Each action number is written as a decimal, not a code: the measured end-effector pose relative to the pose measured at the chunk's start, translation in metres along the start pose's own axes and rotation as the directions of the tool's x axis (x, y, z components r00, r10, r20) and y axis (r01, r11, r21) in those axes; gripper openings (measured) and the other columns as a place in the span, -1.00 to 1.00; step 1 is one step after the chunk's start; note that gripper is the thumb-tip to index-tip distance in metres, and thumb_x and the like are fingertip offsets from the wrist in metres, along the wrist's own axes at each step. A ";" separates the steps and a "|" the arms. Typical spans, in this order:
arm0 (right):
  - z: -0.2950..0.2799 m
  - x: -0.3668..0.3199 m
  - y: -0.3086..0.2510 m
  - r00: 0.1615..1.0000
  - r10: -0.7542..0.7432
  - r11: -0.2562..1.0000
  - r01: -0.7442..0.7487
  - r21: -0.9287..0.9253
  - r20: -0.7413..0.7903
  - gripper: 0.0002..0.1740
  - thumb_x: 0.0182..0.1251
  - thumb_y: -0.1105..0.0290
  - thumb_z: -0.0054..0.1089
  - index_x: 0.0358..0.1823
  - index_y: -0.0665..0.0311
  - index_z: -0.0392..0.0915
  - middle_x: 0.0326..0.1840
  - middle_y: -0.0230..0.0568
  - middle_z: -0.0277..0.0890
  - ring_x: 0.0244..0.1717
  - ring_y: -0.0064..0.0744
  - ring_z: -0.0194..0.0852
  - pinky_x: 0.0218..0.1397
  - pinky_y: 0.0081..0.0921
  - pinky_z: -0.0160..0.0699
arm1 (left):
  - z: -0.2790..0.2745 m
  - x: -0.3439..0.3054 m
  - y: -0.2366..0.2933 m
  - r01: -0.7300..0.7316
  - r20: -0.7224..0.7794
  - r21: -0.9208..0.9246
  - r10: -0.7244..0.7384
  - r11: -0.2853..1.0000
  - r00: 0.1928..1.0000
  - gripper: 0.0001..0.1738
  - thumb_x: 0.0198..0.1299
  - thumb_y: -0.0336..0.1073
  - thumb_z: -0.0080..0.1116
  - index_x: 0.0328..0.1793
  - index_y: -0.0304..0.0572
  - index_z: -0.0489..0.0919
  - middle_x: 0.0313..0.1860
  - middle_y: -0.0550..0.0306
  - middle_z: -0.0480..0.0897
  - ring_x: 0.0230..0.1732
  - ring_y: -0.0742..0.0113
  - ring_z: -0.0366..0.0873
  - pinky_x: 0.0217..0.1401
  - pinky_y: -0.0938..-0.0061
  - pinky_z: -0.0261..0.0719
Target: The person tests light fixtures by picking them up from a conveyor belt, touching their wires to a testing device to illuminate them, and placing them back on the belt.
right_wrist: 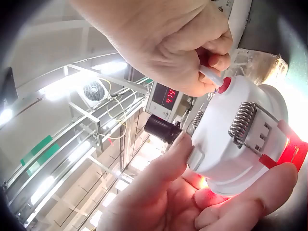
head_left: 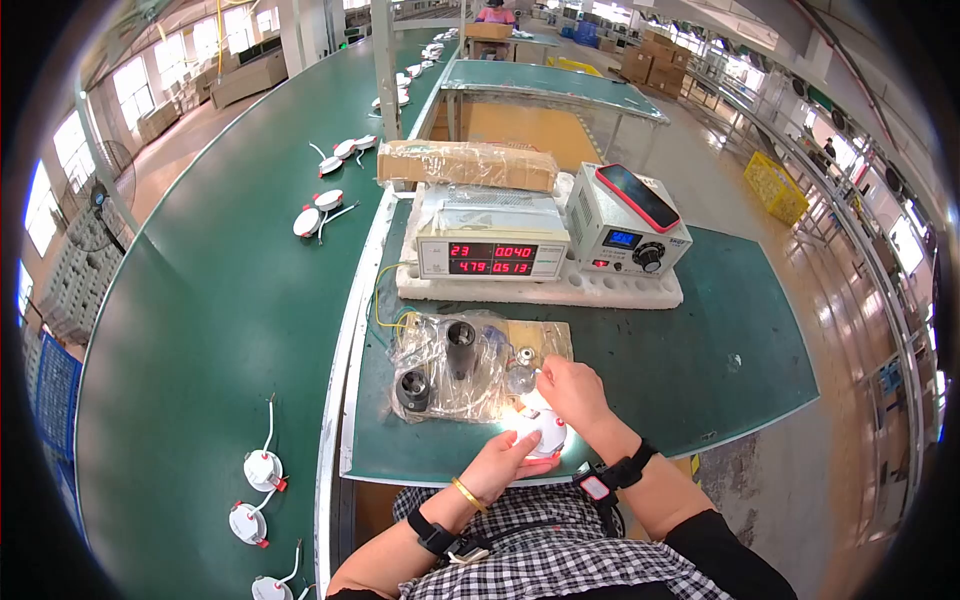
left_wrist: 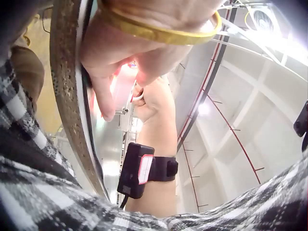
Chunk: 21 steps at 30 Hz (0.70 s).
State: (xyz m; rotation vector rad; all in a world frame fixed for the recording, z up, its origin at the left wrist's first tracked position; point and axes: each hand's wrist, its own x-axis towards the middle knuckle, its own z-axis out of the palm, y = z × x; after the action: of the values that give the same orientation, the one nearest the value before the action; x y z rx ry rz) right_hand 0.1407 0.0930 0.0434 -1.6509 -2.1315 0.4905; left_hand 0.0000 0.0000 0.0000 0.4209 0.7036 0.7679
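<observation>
The left hand (head_left: 500, 465) holds the lit white downlight (right_wrist: 231, 144) between thumb and spread fingers, at the worktop (head_left: 680, 370)'s near edge; just beyond it, the right hand (head_left: 578, 395), fingers curled, grips its white cable (right_wrist: 210, 75).

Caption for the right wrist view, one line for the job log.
Left hand cradles a lit white lamp with coiled springs while the right hand pinches its white cable.

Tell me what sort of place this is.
Probably a factory floor for lights: a long green conveyor belt carries white lamp units, and a meter with red digits sits on the workbench.
</observation>
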 end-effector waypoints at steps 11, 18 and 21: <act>-0.003 0.003 0.006 1.000 -0.016 1.000 0.016 -0.010 0.004 -0.80 0.22 0.27 0.07 -0.40 0.26 0.50 -0.50 0.01 0.56 -0.39 0.08 0.57 -0.29 -0.04 0.50 | 0.011 0.006 0.001 -0.093 -0.038 0.176 0.101 0.980 0.994 -0.53 0.37 -0.31 0.02 0.30 -0.39 0.23 0.12 -0.02 0.51 0.01 0.22 0.61 0.07 0.48 0.66; 0.000 0.003 0.007 1.000 -0.029 1.000 0.029 -0.004 0.002 -0.80 0.23 0.27 0.07 -0.40 0.25 0.50 -0.50 0.02 0.56 -0.40 0.09 0.57 -0.30 -0.03 0.51 | 0.009 0.006 0.000 -0.090 -0.042 0.177 0.099 0.980 0.994 -0.61 0.42 -0.28 -0.05 0.24 -0.39 0.27 0.11 -0.02 0.50 0.03 0.19 0.61 0.10 0.45 0.65; 0.002 0.003 0.007 0.999 -0.034 0.999 0.034 -0.019 -0.001 -0.80 0.23 0.27 0.07 -0.40 0.26 0.49 -0.51 0.02 0.55 -0.41 0.10 0.57 -0.31 -0.03 0.51 | 0.009 0.006 -0.002 -0.102 -0.033 0.161 0.109 0.982 0.994 -0.61 0.42 -0.28 -0.06 0.24 -0.39 0.27 0.11 -0.02 0.50 0.04 0.18 0.61 0.12 0.44 0.65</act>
State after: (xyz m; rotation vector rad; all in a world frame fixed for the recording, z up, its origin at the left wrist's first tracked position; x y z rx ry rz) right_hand 0.1449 0.0980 0.0387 -1.6217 -2.1661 0.4593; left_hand 0.0102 0.0028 0.0027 0.5922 0.7899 0.8250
